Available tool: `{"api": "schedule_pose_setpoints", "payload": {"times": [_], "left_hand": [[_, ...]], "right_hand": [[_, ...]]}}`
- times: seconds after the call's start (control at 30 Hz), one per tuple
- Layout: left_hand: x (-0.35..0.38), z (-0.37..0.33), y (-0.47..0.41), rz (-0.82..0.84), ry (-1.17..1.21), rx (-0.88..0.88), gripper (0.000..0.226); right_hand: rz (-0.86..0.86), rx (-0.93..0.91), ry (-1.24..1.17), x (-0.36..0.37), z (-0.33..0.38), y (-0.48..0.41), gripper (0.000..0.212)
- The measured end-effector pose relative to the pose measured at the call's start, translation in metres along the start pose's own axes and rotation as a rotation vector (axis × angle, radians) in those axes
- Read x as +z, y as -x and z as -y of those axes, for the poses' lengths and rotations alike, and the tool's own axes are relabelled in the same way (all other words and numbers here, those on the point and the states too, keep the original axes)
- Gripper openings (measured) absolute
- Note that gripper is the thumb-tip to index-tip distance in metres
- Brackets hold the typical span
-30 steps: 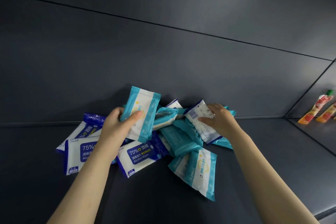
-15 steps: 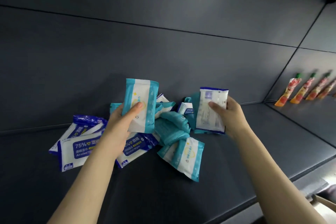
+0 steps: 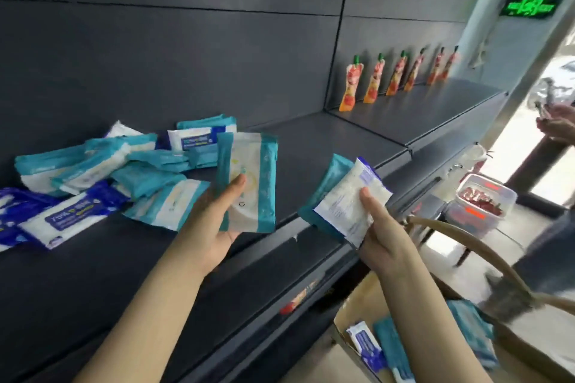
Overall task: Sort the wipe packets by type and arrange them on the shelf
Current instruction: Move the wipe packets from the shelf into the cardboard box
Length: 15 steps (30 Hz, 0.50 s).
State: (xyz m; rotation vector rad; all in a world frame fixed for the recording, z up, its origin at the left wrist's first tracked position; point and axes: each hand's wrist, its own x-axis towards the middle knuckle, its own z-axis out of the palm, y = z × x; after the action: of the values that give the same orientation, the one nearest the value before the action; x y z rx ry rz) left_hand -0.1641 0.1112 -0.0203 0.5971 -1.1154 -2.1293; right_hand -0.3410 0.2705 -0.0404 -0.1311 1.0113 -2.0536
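My left hand (image 3: 214, 221) grips a teal-and-white wipe packet (image 3: 253, 177), held upright above the dark shelf (image 3: 317, 146). My right hand (image 3: 379, 233) holds two packets together near the shelf's front edge: a white packet with blue trim (image 3: 348, 202) in front and a teal one (image 3: 329, 183) behind it. A loose pile of teal packets (image 3: 133, 171) and dark-blue alcohol wipe packets (image 3: 62, 214) lies on the shelf at the left.
Several red-orange spout pouches (image 3: 373, 81) stand in a row on the shelf section to the right. A cardboard box (image 3: 357, 314) with more wipe packets sits below at the lower right. A clear plastic bin (image 3: 485, 202) and another person's hand (image 3: 557, 121) are at the far right.
Both hands have lifted their packets off the pile and moved right, toward the shelf's front edge. The view has swung right, bringing in the pouches, box and bin.
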Motion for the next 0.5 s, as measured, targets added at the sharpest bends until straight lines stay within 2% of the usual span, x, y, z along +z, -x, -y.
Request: {"api": "schedule_pose_setpoints", "payload": {"times": [0.2, 0.3, 0.5], "left_hand": [[0.094, 0.119, 0.048, 0.125, -0.044, -0.251, 0.036], [0.121, 0.171, 0.06, 0.124, -0.1, -0.369, 0.041], [0.149, 0.261, 0.06, 0.031, -0.244, -0.55, 0.032]], "right_hand": [[-0.216, 0.094, -0.066, -0.135, 0.04, 0.079, 0.023], [-0.298, 0.137, -0.115, -0.187, 0.048, 0.104, 0.026], [-0.424, 0.161, -0.175, -0.262, 0.041, 0.108, 0.022]]}}
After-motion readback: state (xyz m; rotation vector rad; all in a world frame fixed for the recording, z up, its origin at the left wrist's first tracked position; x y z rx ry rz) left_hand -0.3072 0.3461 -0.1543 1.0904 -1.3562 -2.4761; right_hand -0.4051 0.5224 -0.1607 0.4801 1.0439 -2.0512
